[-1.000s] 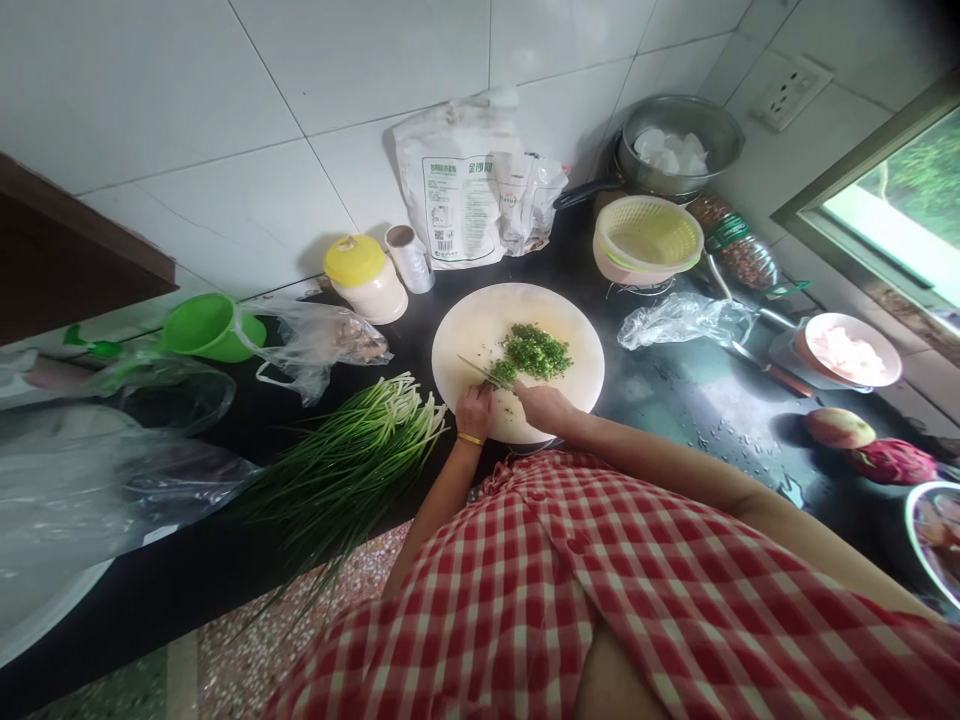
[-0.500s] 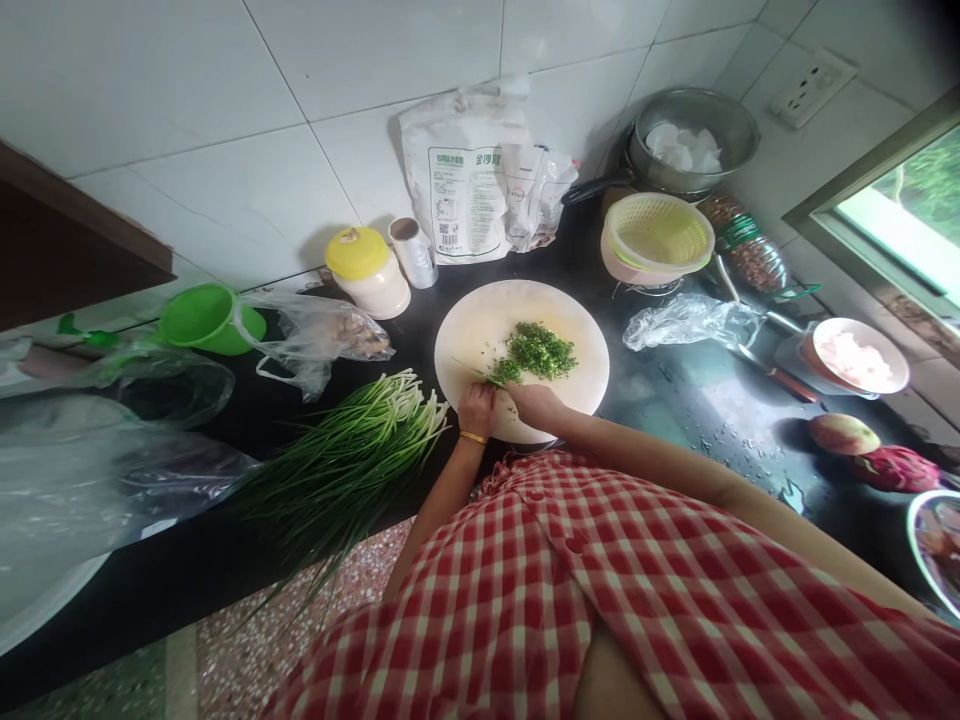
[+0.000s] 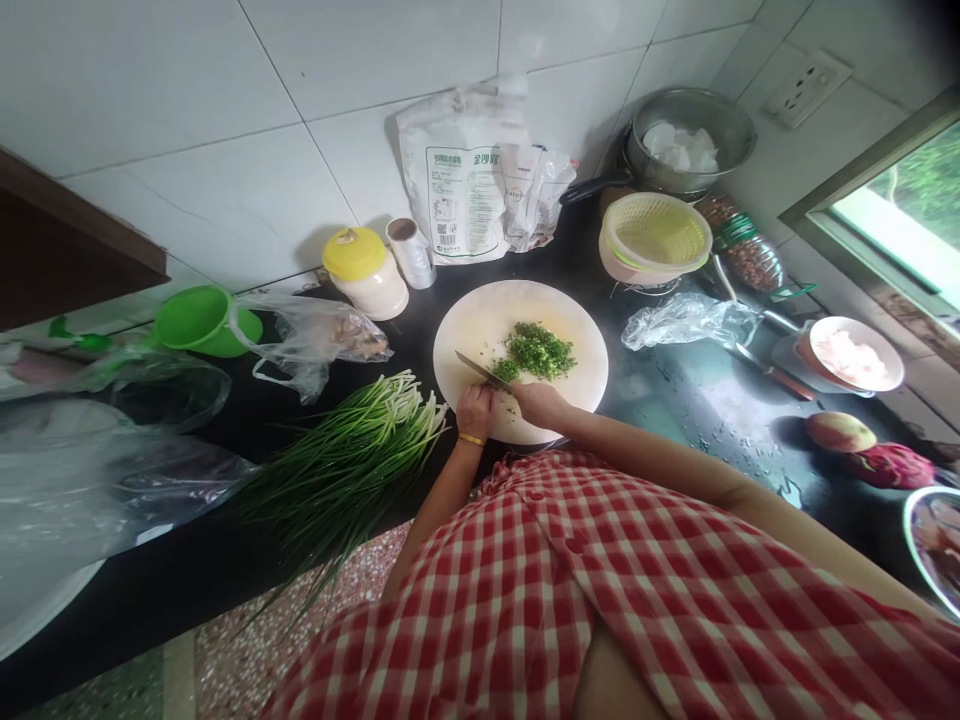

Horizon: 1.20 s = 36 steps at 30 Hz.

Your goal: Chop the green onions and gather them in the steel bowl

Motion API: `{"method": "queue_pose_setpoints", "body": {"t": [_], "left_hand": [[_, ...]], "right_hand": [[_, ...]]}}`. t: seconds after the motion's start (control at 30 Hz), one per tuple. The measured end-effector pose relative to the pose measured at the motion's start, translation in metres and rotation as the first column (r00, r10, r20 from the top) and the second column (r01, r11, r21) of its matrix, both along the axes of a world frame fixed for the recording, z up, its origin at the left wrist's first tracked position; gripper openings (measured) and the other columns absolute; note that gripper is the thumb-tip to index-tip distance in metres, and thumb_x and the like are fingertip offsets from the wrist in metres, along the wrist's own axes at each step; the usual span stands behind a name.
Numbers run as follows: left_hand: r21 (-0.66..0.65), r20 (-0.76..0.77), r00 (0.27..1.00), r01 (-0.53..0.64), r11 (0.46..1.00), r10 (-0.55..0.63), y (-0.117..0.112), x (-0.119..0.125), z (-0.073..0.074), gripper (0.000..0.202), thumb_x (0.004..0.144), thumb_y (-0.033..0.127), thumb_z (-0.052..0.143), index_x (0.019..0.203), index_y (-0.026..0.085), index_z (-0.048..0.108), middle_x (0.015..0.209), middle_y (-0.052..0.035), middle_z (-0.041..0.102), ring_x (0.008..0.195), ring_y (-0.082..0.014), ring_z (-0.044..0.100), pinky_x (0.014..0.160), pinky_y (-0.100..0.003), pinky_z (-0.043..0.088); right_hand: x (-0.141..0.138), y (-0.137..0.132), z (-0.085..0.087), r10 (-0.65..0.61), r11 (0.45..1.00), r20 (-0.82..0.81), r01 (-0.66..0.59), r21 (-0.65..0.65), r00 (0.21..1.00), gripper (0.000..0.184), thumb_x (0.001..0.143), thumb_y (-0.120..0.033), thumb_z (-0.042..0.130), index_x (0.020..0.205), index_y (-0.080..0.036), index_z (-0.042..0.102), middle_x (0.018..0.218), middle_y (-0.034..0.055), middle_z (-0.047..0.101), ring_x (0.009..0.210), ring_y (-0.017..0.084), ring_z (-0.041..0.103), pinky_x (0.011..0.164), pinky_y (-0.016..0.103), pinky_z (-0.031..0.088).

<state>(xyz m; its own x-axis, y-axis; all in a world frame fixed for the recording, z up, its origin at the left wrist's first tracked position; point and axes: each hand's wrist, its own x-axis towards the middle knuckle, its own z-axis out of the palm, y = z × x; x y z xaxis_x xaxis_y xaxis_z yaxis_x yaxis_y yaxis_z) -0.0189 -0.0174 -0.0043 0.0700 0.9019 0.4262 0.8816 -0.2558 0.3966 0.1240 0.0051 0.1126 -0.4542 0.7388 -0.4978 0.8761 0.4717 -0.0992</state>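
Right hand (image 3: 541, 405) closed round the knife (image 3: 484, 371) handle, left hand (image 3: 474, 408) curled beside the blade, can't tell what it grips, both at round white board (image 3: 469, 325) on black counter (image 3: 660, 390), chopped greens (image 3: 541, 350) heaped mid-board, fine, bright green, spring onions (image 3: 352, 450) bunched left, tiled wall (image 3: 405, 60) behind.

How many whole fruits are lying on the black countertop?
2: a yellowish round fruit on the right side, and a pink dragon fruit beside it, near the bowl at the right edge. Others may be hidden.

knife (image 3: 472, 362): handle hidden in right grip (image 3: 541, 405); rightmost bowl (image 3: 909, 535): cut off
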Motion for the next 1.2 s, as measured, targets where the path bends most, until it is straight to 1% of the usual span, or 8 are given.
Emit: {"method": "queue_pose_setpoints", "body": {"t": [0.17,0.3,0.4,0.57,0.7,0.83,1.0,1.2], "left_hand": [[-0.01,0.001,0.999,-0.037,0.999,0.037,0.0,0.002,0.001,0.02,0.089,0.023,0.042,0.087,0.018,0.062,0.084,-0.009,0.059,0.082,-0.0204,0.054,0.073,-0.034,0.045],[-0.035,0.024,1.0,-0.015,0.999,0.015,0.001,0.001,0.0,0.02,0.089,0.023,0.043,0.084,0.019,0.062,0.08,-0.0088,0.059,0.081,-0.0213,0.054,0.075,-0.036,0.045],[-0.039,0.027,1.0,0.008,0.999,-0.007,-0.001,-0.002,0.003,0.021,0.089,0.024,0.043,0.085,0.019,0.063,0.081,-0.0088,0.061,0.081,-0.0209,0.054,0.075,-0.036,0.045],[-0.033,0.008,0.999,0.042,0.999,-0.041,-0.006,-0.005,0.009,0.021,0.089,0.023,0.043,0.095,0.018,0.063,0.085,-0.0094,0.062,0.082,-0.0207,0.055,0.076,-0.035,0.044],[-0.023,-0.008,1.0,-0.004,1.0,0.004,-0.004,-0.003,0.008,0.019,0.088,0.02,0.042,0.087,0.017,0.062,0.078,-0.0088,0.06,0.079,-0.0209,0.054,0.073,-0.035,0.044],[-0.024,0.007,1.0,0.002,1.0,-0.001,-0.003,-0.003,0.004,0.02,0.088,0.02,0.043,0.083,0.017,0.061,0.079,-0.0091,0.06,0.079,-0.0205,0.054,0.073,-0.034,0.044],[-0.01,0.025,0.999,0.037,0.999,-0.036,-0.006,-0.006,0.003,0.021,0.09,0.025,0.043,0.089,0.017,0.063,0.085,-0.0089,0.063,0.084,-0.0202,0.056,0.077,-0.034,0.046],[0.018,-0.01,0.998,0.07,0.997,-0.07,-0.012,-0.01,0.005,0.022,0.09,0.025,0.044,0.097,0.017,0.063,0.094,-0.0095,0.063,0.089,-0.0197,0.056,0.08,-0.033,0.046]], "right_hand": [[0.005,-0.003,0.009,-0.005,1.0,0.003,0.005,-0.013,1.0,0.031,0.084,-0.011,0.04,0.114,-0.015,0.045,0.097,0.0136,0.066,0.093,0.024,0.062,0.072,0.03,0.044],[-0.003,-0.002,0.004,-0.018,1.0,-0.003,0.018,-0.019,1.0,0.031,0.083,-0.013,0.042,0.114,-0.015,0.045,0.099,0.0131,0.066,0.094,0.023,0.062,0.07,0.029,0.045],[-0.006,0.002,0.0,-0.02,1.0,-0.023,0.02,-0.008,1.0,0.031,0.084,-0.013,0.041,0.115,-0.014,0.045,0.099,0.0134,0.066,0.095,0.024,0.062,0.071,0.029,0.045],[0.002,0.0,0.005,-0.021,1.0,-0.007,0.021,0.0,1.0,0.03,0.085,-0.011,0.037,0.114,-0.013,0.045,0.097,0.0142,0.066,0.093,0.023,0.062,0.072,0.03,0.044],[0.006,-0.008,0.01,0.008,1.0,-0.018,-0.008,0.003,1.0,0.03,0.084,-0.01,0.038,0.113,-0.014,0.045,0.096,0.014,0.066,0.093,0.024,0.062,0.072,0.03,0.044],[0.0,-0.01,0.004,0.006,1.0,-0.006,-0.006,-0.015,1.0,0.03,0.083,-0.01,0.04,0.112,-0.014,0.046,0.099,0.0141,0.066,0.096,0.024,0.061,0.074,0.03,0.045],[-0.007,-0.002,-0.005,0.018,1.0,-0.031,-0.018,0.006,0.999,0.032,0.083,-0.012,0.042,0.114,-0.014,0.044,0.098,0.0132,0.066,0.094,0.024,0.062,0.071,0.03,0.045],[0.002,-0.001,0.002,0.0,1.0,-0.027,0.0,0.009,1.0,0.029,0.085,-0.01,0.038,0.112,-0.014,0.045,0.095,0.0134,0.067,0.092,0.023,0.063,0.073,0.03,0.045]]}}
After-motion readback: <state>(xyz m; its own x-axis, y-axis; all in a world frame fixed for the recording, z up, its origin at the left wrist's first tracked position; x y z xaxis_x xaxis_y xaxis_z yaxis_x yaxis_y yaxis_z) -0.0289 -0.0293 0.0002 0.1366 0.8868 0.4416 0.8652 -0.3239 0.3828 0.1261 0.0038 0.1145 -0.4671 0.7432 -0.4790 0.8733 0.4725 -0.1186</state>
